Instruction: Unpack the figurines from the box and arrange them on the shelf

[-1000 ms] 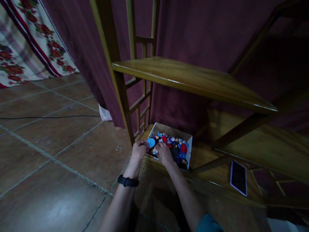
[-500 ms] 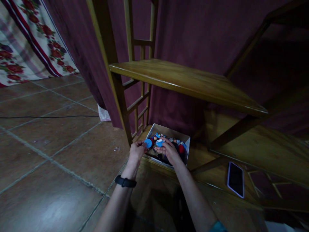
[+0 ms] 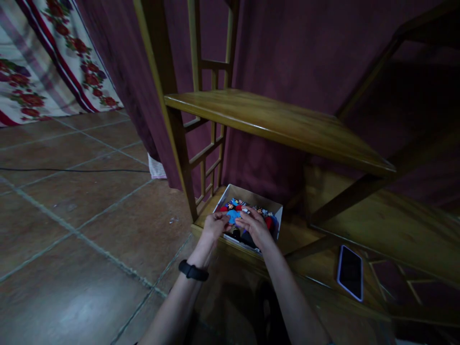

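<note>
The left hand point(image 3: 216, 224) has its grip pinched on a blue disc point(image 3: 233, 217) over the open box point(image 3: 259, 200); the right hand point(image 3: 254, 226), fingers bent, meets the disc's other side, its hold unclear.

Dim throughout, nearly black at upper right. Glares palely off the floor point(image 3: 82, 306) at lower left, gleams thinly along the shelf point(image 3: 280, 126). Blurs small detail inside the box point(image 3: 257, 200), stretches toward the edges.
</note>
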A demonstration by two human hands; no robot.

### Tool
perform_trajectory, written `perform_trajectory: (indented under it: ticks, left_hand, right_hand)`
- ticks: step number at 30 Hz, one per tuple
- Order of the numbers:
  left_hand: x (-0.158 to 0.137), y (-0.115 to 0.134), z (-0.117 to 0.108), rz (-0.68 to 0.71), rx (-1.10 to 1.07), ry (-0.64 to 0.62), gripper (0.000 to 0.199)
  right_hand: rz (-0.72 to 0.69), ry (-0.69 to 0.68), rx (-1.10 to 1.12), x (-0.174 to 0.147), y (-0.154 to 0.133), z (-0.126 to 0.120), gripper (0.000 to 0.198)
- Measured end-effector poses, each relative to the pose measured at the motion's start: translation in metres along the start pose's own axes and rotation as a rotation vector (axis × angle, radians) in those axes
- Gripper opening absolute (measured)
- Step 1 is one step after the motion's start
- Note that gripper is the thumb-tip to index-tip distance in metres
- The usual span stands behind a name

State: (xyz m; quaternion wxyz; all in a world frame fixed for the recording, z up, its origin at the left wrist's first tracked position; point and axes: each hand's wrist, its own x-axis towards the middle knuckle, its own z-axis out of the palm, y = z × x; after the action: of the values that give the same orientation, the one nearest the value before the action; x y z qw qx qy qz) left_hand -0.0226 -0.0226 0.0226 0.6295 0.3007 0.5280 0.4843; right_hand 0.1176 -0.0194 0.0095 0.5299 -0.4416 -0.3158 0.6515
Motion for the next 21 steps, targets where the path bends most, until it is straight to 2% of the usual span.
perform_trajectory:
  ticks: [6,13,21]
  left_hand:
    - [-0.002,0.001,0.003,0.012,-0.022,-0.018,0.027]
    - [-0.005,-0.001,0.006,0.037,-0.023,-0.052,0.026]
    - [-0.004,-0.001,0.007,0.027,-0.09,-0.037,0.028]
  right_hand:
    - [-0.041,-0.043,-0.071,-0.004,-0.003,-0.001,0.048]
    - [-0.191,0.052,-0.393,0.006,0.01,-0.006,0.036]
    - [-0.258,0.016,-0.504,0.006,0.01,-0.01,0.03]
